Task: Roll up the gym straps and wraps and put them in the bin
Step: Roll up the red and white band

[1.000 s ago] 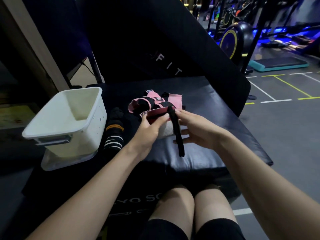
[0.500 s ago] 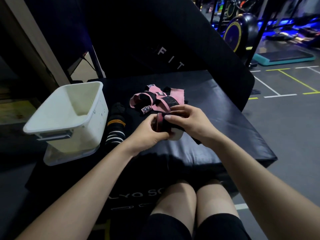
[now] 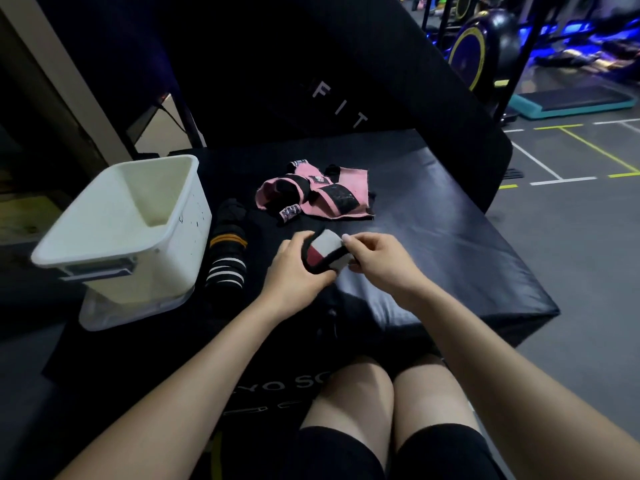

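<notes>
Head view – white bin (image 3: 131, 216) holding nothing, both hands (image 3: 294, 271) (image 3: 381, 261) gripping rolled wrap (image 3: 325, 252).

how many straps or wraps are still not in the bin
3 that show: a rolled wrap gripped by the left hand and right hand, a black striped wrap beside the white bin, and a pink pile behind, which may hide more.

White letters "FIT" run diagonally down a tilted black pad (image 3: 332, 98) at 12 o'clock. At 6 o'clock, the black mat's front edge (image 3: 277, 389) shows partial upside-down lettering, roughly "YO SO".
</notes>
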